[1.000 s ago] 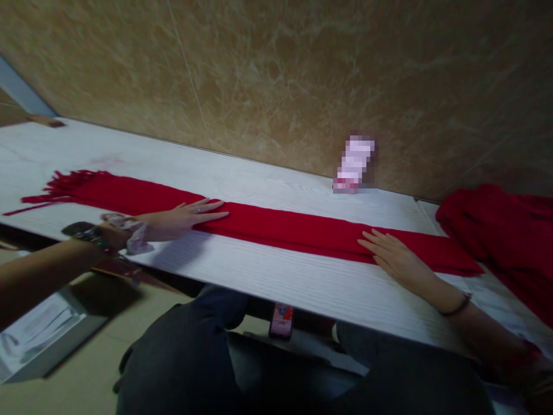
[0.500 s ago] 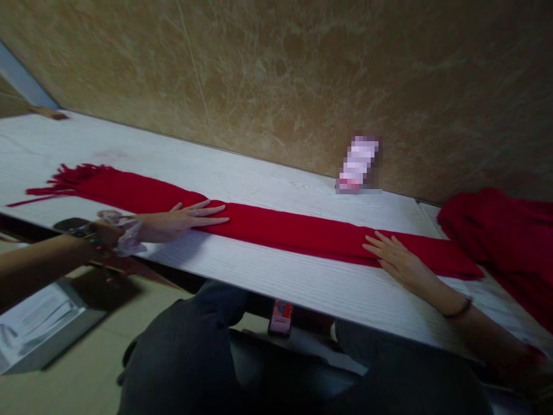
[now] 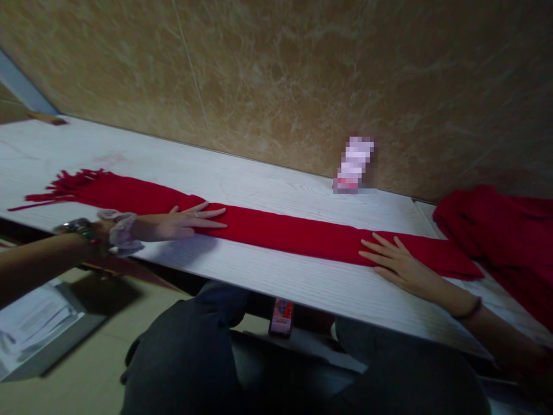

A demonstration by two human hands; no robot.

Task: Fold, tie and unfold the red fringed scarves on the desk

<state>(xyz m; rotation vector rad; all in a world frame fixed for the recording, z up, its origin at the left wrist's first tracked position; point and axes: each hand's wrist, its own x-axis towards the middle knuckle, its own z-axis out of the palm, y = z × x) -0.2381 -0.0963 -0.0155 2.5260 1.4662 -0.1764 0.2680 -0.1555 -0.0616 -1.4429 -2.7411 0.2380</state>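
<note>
A long red scarf (image 3: 285, 231), folded into a narrow strip, lies across the white wood-grain table (image 3: 276, 268). Its fringe (image 3: 71, 185) spreads out at the left end. My left hand (image 3: 185, 222) rests on the strip left of its middle, fingers stretched out, with a ring on one finger. Toward the scarf's right end, my right hand (image 3: 395, 260) lies flat on the cloth with its fingers spread. Neither hand grips the fabric.
More red cloth (image 3: 496, 230) is heaped at the right. A blurred-out pink phone-like thing (image 3: 355, 164) leans against the marbled wall (image 3: 268, 86). Below the table edge is a phone (image 3: 281, 318). A box of papers (image 3: 38, 325) stands on the floor at left.
The fingers of my right hand have spread wider and the hand has shifted slightly left. My left hand and the scarf look almost the same.
</note>
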